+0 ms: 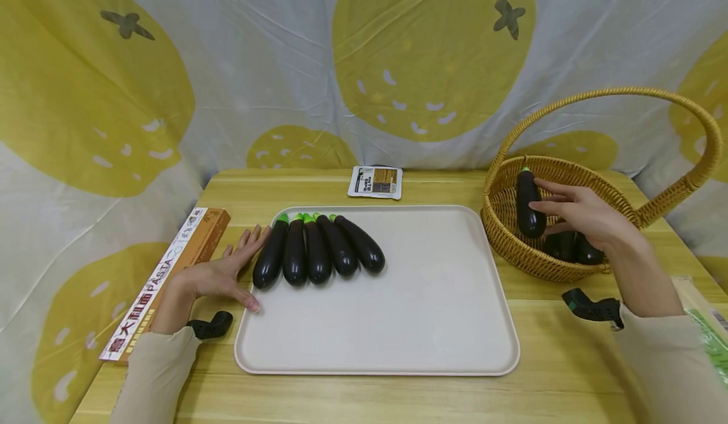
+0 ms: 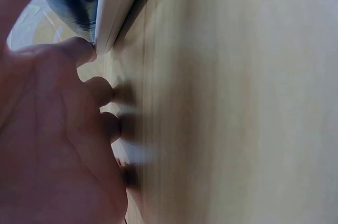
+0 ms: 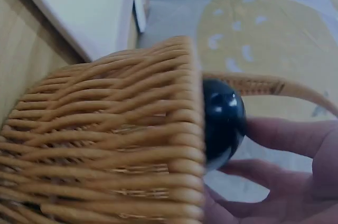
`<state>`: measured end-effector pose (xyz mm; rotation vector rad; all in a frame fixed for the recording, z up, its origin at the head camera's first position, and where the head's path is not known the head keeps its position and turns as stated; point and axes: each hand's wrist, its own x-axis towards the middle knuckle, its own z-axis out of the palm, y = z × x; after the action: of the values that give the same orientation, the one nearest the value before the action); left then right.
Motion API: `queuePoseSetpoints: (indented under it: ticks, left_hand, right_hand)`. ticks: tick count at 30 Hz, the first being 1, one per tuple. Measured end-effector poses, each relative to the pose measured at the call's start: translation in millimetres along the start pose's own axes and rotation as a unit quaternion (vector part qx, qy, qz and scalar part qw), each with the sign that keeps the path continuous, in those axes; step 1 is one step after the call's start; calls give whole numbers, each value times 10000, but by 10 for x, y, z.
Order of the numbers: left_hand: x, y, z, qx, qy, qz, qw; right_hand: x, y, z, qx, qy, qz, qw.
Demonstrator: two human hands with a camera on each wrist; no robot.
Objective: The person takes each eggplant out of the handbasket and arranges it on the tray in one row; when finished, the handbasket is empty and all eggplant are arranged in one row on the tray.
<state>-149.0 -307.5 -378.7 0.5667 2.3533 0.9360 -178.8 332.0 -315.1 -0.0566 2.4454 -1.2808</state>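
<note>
My right hand pinches a dark purple eggplant between thumb and fingers, upright at the mouth of the wicker basket. In the right wrist view, the rounded end of that eggplant shows past the basket's woven rim. More eggplants lie in the basket, partly hidden under the hand. Several eggplants with green stem ends lie side by side at the left of the white tray. With fingers spread, my left hand rests at the tray's left edge, beside the outermost eggplant.
A pasta box lies left of the tray, next to the left forearm. Behind the tray is a small flat packet. The basket's tall handle arches above the right side. A green-and-clear package sits at the right edge.
</note>
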Motion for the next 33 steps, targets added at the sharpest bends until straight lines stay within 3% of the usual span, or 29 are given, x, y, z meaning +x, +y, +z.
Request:
queuePoseSetpoints:
  ticks: [7, 12, 19, 26, 33]
  left_hand:
    - [-2, -7, -4, 32, -2, -10, 10000]
    - [-9, -21, -7, 43, 8, 2, 10000]
    - [-20, -39, -3, 49, 23, -28, 10000]
    - [-14, -28, -5, 84, 8, -25, 10000]
    - [-2, -1, -9, 77, -8, -41, 10000]
  right_hand:
    - [-269, 6, -54, -307, -331, -540, 9975]
    - [-428, -17, -37, -580, -555, -616, 9949]
    - [-498, -205, 130, -340, -1045, -813, 9906]
    - [-255, -499, 531, 201, -1730, -1321, 9758]
    - [230, -683, 983, 101, -2010, -1289, 9710]
